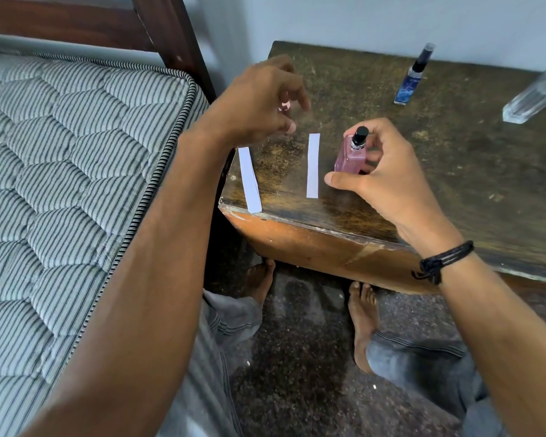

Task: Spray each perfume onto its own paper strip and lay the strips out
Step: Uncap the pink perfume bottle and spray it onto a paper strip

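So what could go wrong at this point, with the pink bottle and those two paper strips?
1. The left strip lies right at the table's front corner, just below the left wrist. A brush of the arm could knock it off.
2. The right hand holds the pink bottle close beside the middle strip, so stray mist might scent the wrong strip.
3. The left hand seems to pinch a small pinkish cap, which could slip and drop.

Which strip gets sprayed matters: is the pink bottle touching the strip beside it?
Apart. Head view shows bare tabletop between pink bottle and strip.
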`<state>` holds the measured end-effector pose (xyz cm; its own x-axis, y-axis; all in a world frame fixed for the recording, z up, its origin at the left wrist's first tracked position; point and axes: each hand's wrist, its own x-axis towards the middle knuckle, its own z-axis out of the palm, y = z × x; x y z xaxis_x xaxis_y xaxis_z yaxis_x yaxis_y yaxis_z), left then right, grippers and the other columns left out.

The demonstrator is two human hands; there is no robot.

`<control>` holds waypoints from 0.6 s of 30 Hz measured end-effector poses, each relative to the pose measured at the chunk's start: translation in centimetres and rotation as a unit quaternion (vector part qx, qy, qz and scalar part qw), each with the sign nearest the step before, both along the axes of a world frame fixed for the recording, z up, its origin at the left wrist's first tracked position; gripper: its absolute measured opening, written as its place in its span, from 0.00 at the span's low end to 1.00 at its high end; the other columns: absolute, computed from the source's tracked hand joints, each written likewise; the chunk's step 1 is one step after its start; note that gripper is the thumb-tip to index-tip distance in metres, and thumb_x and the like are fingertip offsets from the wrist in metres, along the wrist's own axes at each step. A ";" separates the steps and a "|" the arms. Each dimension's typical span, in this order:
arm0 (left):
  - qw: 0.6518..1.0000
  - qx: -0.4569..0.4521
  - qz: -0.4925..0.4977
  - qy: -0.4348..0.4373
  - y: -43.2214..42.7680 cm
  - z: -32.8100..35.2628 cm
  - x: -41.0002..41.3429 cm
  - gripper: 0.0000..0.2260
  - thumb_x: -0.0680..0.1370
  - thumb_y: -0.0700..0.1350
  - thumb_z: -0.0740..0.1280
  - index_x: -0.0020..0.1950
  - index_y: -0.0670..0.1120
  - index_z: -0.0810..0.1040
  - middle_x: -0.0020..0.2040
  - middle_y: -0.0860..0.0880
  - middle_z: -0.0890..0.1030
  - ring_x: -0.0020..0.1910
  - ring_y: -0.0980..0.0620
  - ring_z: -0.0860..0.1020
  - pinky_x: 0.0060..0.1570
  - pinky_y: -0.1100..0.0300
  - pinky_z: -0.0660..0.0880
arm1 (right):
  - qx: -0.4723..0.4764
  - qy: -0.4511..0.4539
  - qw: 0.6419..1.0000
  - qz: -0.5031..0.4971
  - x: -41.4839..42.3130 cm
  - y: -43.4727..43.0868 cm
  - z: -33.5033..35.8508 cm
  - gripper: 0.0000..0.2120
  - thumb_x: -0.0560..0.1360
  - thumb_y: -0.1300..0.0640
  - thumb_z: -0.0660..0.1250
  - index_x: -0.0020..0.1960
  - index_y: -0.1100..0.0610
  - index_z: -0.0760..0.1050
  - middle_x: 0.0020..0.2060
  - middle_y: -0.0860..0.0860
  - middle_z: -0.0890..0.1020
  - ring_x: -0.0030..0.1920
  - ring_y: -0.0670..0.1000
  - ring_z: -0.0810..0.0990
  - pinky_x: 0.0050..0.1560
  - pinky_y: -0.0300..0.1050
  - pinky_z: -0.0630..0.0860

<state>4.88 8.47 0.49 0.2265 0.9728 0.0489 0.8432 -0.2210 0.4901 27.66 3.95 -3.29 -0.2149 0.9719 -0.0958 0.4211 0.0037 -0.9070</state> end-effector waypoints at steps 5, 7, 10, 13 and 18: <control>0.994 0.069 0.032 -0.072 0.2 0.5 0.1 0.12 0.68 0.42 0.77 0.50 0.50 0.85 0.53 0.50 0.73 0.57 0.47 0.73 0.52 0.61 0.74 | -0.005 -0.008 1.000 0.002 0.0 -0.1 0.1 0.27 0.66 0.58 0.83 0.58 0.47 0.74 0.52 0.45 0.82 0.55 0.49 0.83 0.64 0.54 0.78; 0.995 0.070 0.049 -0.046 0.2 0.3 -0.1 0.16 0.68 0.45 0.78 0.55 0.53 0.84 0.58 0.51 0.71 0.62 0.47 0.68 0.56 0.64 0.68 | -0.005 -0.012 1.000 0.003 0.0 -0.2 0.1 0.27 0.66 0.57 0.83 0.58 0.47 0.74 0.52 0.45 0.83 0.55 0.48 0.83 0.64 0.54 0.78; 0.999 0.017 0.048 0.001 0.2 -0.2 -0.3 0.19 0.69 0.46 0.79 0.59 0.54 0.82 0.65 0.49 0.70 0.66 0.48 0.67 0.62 0.62 0.63 | -0.007 -0.014 1.000 0.004 0.0 -0.2 0.2 0.26 0.66 0.57 0.83 0.58 0.47 0.74 0.52 0.45 0.83 0.55 0.48 0.83 0.64 0.54 0.78; 0.997 -0.008 0.072 0.001 0.4 -0.9 0.1 0.15 0.71 0.43 0.78 0.56 0.50 0.84 0.61 0.50 0.75 0.58 0.51 0.75 0.60 0.57 0.73 | -0.007 -0.014 1.000 0.003 0.0 -0.2 0.4 0.26 0.66 0.57 0.82 0.58 0.47 0.74 0.52 0.45 0.82 0.55 0.48 0.83 0.64 0.54 0.78; 0.991 -0.014 0.133 -0.017 0.5 -1.3 0.8 0.09 0.73 0.39 0.75 0.50 0.50 0.85 0.45 0.55 0.81 0.44 0.56 0.79 0.54 0.58 0.78 | -0.010 -0.011 1.000 0.004 0.0 -0.4 0.6 0.24 0.67 0.57 0.82 0.56 0.46 0.74 0.53 0.45 0.83 0.55 0.47 0.83 0.64 0.53 0.78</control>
